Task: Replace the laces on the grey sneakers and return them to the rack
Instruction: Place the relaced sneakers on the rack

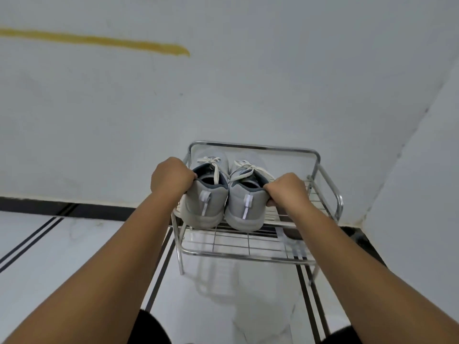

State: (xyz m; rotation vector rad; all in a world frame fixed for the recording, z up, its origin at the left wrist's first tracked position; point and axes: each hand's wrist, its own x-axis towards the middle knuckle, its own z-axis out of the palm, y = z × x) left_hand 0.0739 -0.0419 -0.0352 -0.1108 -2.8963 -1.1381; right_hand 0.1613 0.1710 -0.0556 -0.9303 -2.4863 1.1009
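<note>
Here, mid-frame, my left hand (171, 177) and right hand (288, 191) each pinch a grey sneaker (206, 204) collar, fingers curled. Heels overhang the rack (248, 252) edge; letting go early could tip them off.

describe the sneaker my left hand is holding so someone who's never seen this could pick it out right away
Find the chrome wire rack standing in the corner where the two white walls meet. Two grey sneakers sit heels-out on its top shelf, each gripped at the collar by a hand. Yours is the left sneaker, held by the left hand; its heel juts past the shelf's front corner, unlike the right sneaker.
</note>
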